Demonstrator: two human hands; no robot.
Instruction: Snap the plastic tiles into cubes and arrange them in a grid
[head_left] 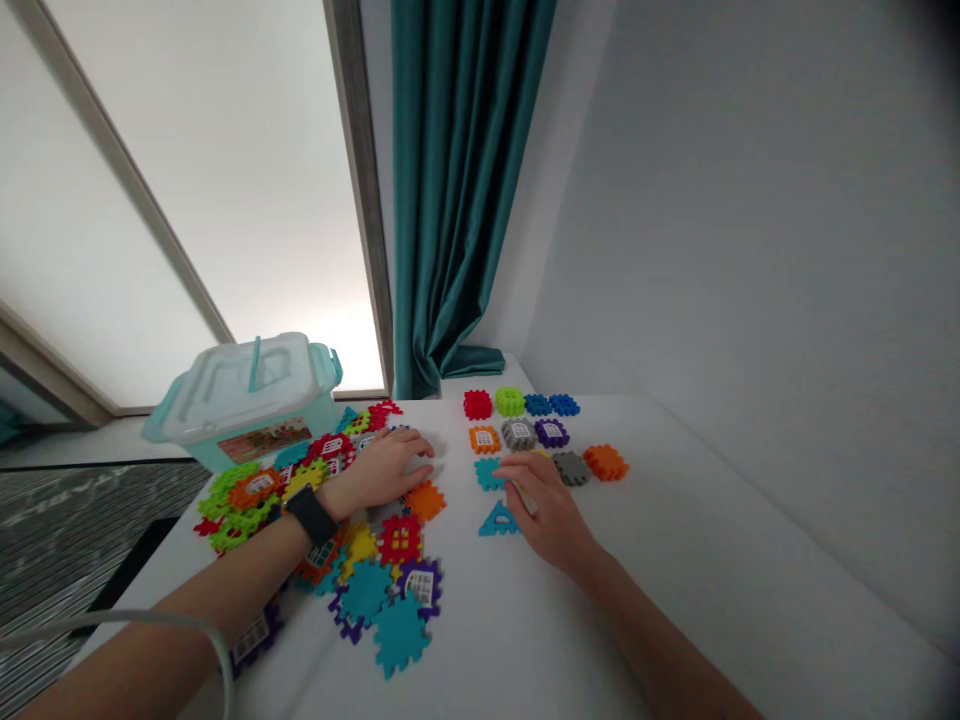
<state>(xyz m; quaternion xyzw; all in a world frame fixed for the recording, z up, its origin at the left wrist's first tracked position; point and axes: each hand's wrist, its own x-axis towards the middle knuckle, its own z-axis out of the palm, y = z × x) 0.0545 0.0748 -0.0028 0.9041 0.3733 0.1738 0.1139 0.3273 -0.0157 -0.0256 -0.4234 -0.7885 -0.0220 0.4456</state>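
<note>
Left hand (382,468) over tiles (400,540), fingers (414,444) parted, right hand (546,505) at cyan square (487,475), hold unclear

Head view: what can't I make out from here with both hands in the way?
All in the head view:
Pieces under the left hand: covered by its palm and fingers.
Yellow piece: mostly behind the right hand; outline unclear.
Purple piece: partly hidden by the left forearm.
Storage box contents: hidden by lid and walls.
Box label: too blurred to read.
Right forearm: cut off by the bottom edge.
</note>
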